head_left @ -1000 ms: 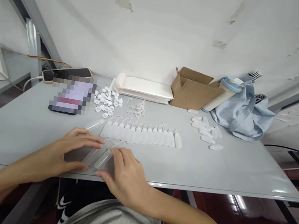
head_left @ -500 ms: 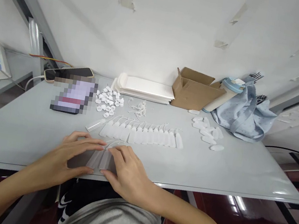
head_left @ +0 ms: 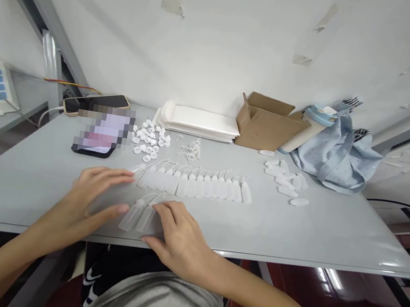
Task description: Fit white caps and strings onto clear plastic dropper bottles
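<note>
One grey table (head_left: 293, 234), left hand (head_left: 97, 198) and right hand (head_left: 179, 235) apart near its front edge.
The left is spread and empty; the right is curled, whether clamped I cannot tell. Beyond lies a row of translucent pieces (head_left: 194, 185); between the hands, two similar pieces (head_left: 132, 217), one at the right hand, trail thin cords (head_left: 148, 195).

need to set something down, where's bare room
Bare: between the right hand, loose white pieces and front edge; also between the left hand, lit phone and table's left edge. Crowded: caps, strings, bottle row and two bottles between hands.
</note>
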A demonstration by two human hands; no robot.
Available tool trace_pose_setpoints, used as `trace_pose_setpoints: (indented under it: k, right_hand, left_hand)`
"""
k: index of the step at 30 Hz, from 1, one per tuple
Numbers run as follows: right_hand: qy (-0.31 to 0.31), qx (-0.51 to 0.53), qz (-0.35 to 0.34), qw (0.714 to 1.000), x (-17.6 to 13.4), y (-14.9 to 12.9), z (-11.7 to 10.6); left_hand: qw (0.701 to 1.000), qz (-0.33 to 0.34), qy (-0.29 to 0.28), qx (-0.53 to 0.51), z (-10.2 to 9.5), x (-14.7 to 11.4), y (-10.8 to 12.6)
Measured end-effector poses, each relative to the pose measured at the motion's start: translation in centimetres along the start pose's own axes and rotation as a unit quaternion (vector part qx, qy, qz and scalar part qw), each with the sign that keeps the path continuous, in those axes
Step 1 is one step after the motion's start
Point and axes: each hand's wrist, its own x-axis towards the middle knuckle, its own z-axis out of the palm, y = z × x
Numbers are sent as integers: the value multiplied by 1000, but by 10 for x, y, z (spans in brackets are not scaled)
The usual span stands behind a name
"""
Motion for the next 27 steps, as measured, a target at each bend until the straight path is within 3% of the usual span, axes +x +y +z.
trace_pose_setpoints:
  k: [3, 8, 14, 17, 21, 27]
  right_hand:
    - [6, 1, -10, 1000, -2, 1, -1]
    - [16, 12, -4, 1000, -4, 1, -4]
    - [41, 32, 11, 999, -11, 4, -19]
    - [82, 28, 33, 996, -19, 14, -30]
    - [179, -1, 80, 981, -33, 40, -55]
    - [294, -85, 165, 938, -59, 81, -103]
  left_hand:
    - [997, -47, 22, 50, 5, 11, -3]
    - [995, -80, -15, 56, 14, 18, 2]
    - [993, -104, -26, 47, 8, 18, 8]
    - [991, -119, -11, 53, 1, 25, 14]
    - [991, -120, 53, 40, -7, 44, 31]
    - [995, -56, 75, 46, -10, 100, 42]
